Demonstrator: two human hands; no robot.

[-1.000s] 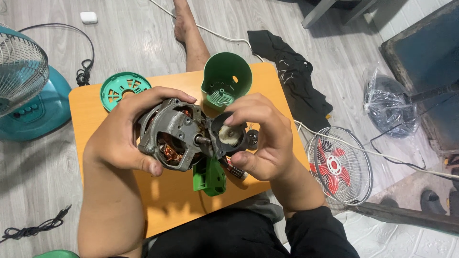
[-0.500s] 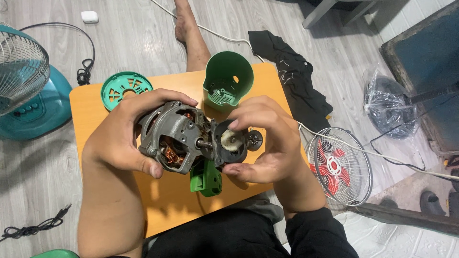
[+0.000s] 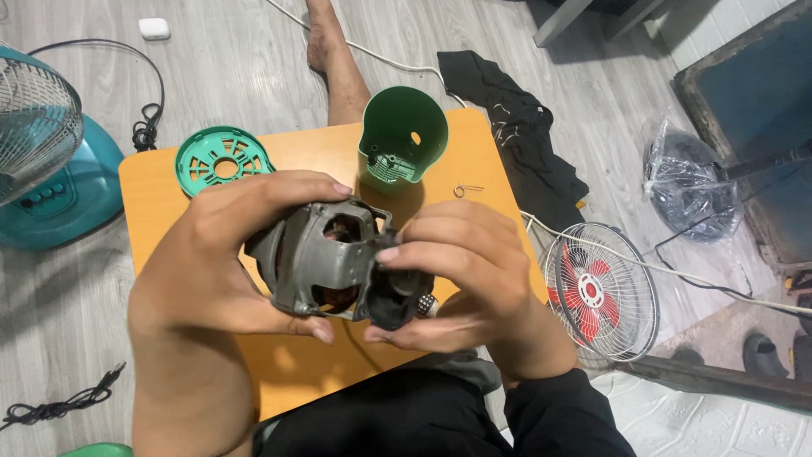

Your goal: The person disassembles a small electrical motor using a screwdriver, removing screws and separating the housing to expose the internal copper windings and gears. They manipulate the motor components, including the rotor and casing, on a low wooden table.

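Compared with a moment ago, the grey fan motor (image 3: 326, 262) sits turned above the orange desk (image 3: 304, 355), left hand (image 3: 224, 254) fingers wrapped around its housing, right hand (image 3: 457, 271) fingers pinching its black end piece (image 3: 397, 296), the green part now hidden.

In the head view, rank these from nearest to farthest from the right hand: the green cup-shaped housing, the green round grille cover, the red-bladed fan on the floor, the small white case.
Measured from the right hand:
1. Green cup-shaped housing, just beyond it on the table.
2. Red-bladed fan, on the floor to the right.
3. Green round grille cover, far left on the table.
4. Small white case, on the floor at top left.
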